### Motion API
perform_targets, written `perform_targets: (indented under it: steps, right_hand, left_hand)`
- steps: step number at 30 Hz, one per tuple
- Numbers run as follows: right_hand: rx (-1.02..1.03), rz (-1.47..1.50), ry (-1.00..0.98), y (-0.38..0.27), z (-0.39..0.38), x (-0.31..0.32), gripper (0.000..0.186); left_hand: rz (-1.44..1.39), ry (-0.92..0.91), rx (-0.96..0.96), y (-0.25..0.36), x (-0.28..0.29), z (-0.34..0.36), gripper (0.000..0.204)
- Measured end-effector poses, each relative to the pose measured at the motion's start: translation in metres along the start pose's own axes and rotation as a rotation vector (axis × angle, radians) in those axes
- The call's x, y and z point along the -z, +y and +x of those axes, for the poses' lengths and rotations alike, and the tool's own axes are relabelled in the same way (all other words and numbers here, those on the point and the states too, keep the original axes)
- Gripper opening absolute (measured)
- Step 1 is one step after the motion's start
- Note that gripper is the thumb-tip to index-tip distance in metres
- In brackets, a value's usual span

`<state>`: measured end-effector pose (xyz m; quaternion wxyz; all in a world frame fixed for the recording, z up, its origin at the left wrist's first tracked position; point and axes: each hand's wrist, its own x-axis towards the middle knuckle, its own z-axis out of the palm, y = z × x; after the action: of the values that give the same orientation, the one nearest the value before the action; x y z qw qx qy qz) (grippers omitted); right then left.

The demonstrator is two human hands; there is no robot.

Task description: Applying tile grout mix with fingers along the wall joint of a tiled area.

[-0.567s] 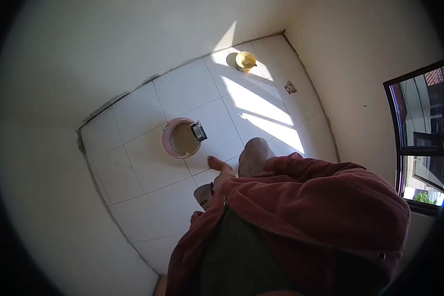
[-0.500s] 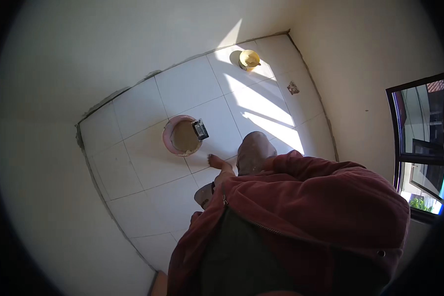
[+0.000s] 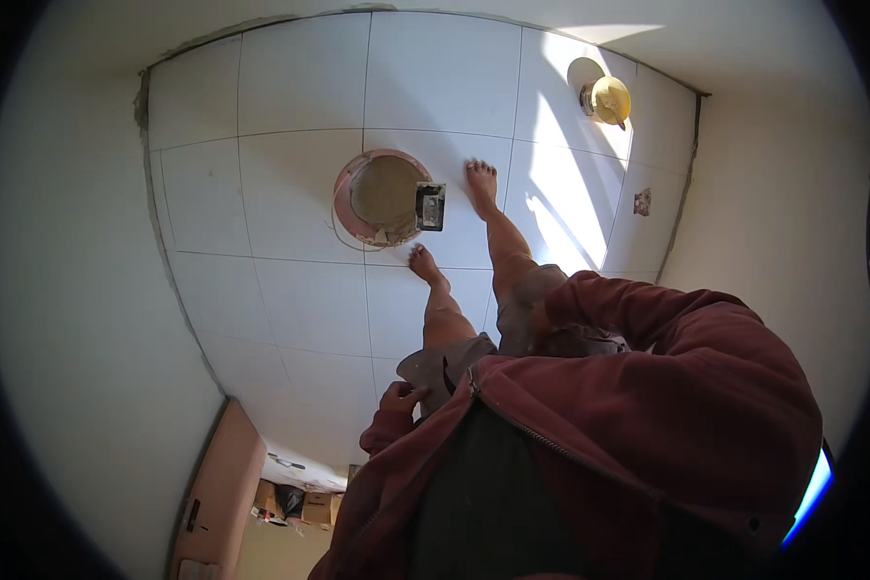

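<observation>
My left hand (image 3: 401, 395) is low beside my left thigh, its fingers bent against the hem of the grey shorts (image 3: 425, 375), closed on the cloth. My right hand (image 3: 541, 331) rests in shadow against the right leg of the shorts; its fingers are hidden. On the floor ahead of my feet stands a round pink tub (image 3: 351, 215) holding grey-brown wet mix (image 3: 385, 191). A rectangular, mortar-smeared tool (image 3: 430, 206), dark with a grey middle, lies across the tub's right rim. Neither hand touches the tub or the tool.
A yellow pail (image 3: 610, 100) stands in sunlight at the far right, near a small stained patch (image 3: 642, 201). White tiles (image 3: 300, 188) run to rough mortar-edged walls. Behind on the left are an open brown door (image 3: 217, 483) and cardboard boxes (image 3: 319, 507).
The view has turned and shifted, bringing the door and boxes in at lower left while the window has mostly left. My right foot now shows beside the tub; my left hand has become visible.
</observation>
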<state>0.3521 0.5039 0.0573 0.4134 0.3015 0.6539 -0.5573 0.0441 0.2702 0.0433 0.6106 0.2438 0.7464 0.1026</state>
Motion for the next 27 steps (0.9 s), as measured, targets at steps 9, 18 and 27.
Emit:
perform_targets:
  steps: [9,18,27]
  right_hand:
    - [-0.250,0.239,0.561,-0.015,0.173,0.249,0.078]
    - [-0.105,0.662,1.007,0.076,0.355,0.324,0.056]
    - [0.687,1.297,1.026,0.219,0.276,0.417,0.033]
  left_hand:
    - [-0.664,0.315,0.221,0.133,0.027,0.308,0.089]
    - [-1.212,0.399,-0.119,0.135,0.097,0.587,0.069]
    - [-1.073,0.333,-0.333,0.253,0.106,0.622,0.038]
